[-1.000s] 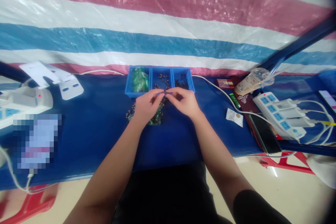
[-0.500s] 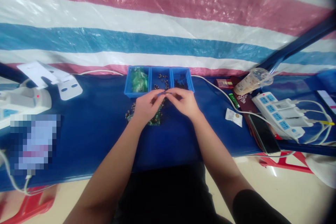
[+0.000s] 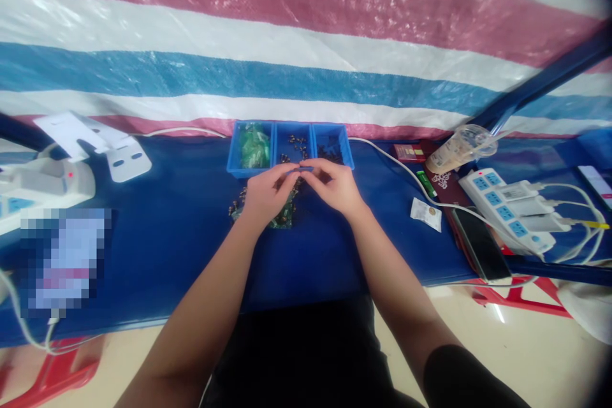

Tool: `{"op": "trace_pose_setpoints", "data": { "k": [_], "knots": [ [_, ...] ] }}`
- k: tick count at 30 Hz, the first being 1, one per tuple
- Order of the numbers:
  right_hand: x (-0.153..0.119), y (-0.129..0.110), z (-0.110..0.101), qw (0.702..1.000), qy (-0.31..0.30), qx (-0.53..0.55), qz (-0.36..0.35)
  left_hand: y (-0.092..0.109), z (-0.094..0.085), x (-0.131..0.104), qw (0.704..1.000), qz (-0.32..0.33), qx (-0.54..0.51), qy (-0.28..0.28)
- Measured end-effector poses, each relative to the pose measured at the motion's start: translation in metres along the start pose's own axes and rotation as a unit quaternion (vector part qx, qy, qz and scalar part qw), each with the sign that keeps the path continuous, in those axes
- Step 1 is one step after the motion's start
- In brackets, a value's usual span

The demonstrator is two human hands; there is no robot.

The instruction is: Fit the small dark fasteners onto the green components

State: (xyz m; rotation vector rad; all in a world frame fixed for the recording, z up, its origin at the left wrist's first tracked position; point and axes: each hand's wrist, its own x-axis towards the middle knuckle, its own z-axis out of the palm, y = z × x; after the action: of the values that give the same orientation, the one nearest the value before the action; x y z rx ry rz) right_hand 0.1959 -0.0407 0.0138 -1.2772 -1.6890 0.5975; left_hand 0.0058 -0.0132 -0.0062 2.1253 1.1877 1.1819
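My left hand point(image 3: 270, 194) and my right hand point(image 3: 335, 186) meet fingertip to fingertip just in front of the blue bins. Both are closed in a pinch on something small and dark that the fingers mostly hide; its kind does not show. Partly under my left hand lies a green plastic bag point(image 3: 283, 219) with small brass-and-dark parts point(image 3: 235, 209) around it. Behind my hands stand three joined blue bins: the left bin point(image 3: 246, 173) holds green bags, the middle bin point(image 3: 292, 128) small brassy parts, the right bin point(image 3: 348, 148) small black pieces.
On the right are a power strip point(image 3: 497, 204) with chargers, a black phone point(image 3: 480, 245), a plastic drink cup point(image 3: 454, 152), a white packet point(image 3: 426, 214) and a cable point(image 3: 396, 161). A white stand point(image 3: 127, 156) and a blurred-out phone point(image 3: 71, 261) sit left. Striped sheeting point(image 3: 287, 76) hangs behind.
My right fingers have shifted slightly at the pinch, and a bit more of a gap shows between the fingertips. Otherwise my hands stay in place; the bins and bag have not moved.
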Motion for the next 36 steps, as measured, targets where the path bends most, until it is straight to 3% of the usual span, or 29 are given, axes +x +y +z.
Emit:
{"op": "trace_pose_setpoints", "data": {
  "k": [15,26,31,36],
  "knots": [
    [0.000,0.003,0.000,1.000,0.006,-0.002,-0.027,0.002,0.000,0.000,1.000,0.006,-0.002,0.008],
    [0.000,-0.002,0.000,1.000,0.006,-0.019,0.003,-0.001,0.000,0.000,1.000,-0.006,0.007,0.006],
    [0.003,0.000,-0.002,0.994,0.069,0.061,0.050,0.003,-0.001,0.001,1.000,-0.009,0.023,0.002],
    [0.010,0.011,-0.009,0.972,0.146,0.114,0.145,0.007,-0.002,0.002,1.000,-0.008,0.030,0.005]
  ]
}}
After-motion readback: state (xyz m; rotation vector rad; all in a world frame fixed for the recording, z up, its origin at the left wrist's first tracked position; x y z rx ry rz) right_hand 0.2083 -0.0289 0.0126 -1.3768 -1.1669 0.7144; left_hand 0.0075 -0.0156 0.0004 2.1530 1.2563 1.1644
